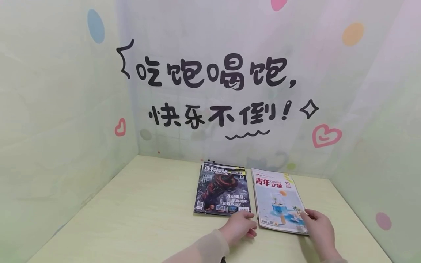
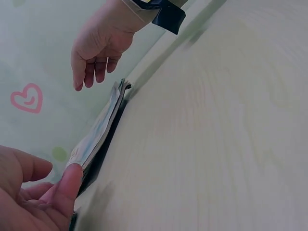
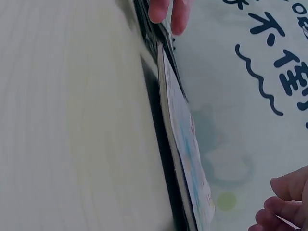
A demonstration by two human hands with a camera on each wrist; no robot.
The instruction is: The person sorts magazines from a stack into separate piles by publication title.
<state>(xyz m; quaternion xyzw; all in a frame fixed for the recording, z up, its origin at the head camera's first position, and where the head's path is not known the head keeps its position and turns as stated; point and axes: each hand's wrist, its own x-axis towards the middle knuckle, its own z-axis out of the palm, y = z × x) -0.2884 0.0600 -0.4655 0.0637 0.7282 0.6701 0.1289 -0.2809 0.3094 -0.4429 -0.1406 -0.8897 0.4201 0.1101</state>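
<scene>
A white-covered magazine [image 1: 274, 195] with a beach picture lies on the right of the table, with layered page edges showing along its side in the right wrist view. To its left lies a dark-covered magazine [image 1: 218, 197]. My left hand [image 1: 238, 227] is by the near edges of both, its fingers loosely bent and nothing visible in them. At the white magazine's near right corner is my right hand [image 1: 318, 232]. Seen from the left wrist, that right hand [image 2: 101, 48] hangs above the magazine with fingers pointing down, apart from it.
The pale wood-grain table [image 1: 131, 212] meets a printed fabric backdrop [image 1: 210, 36] at the back, with large black lettering. Fabric side walls [image 1: 65, 109] enclose it on the left and right. Both magazines lie near the back wall, with a narrow gap between them.
</scene>
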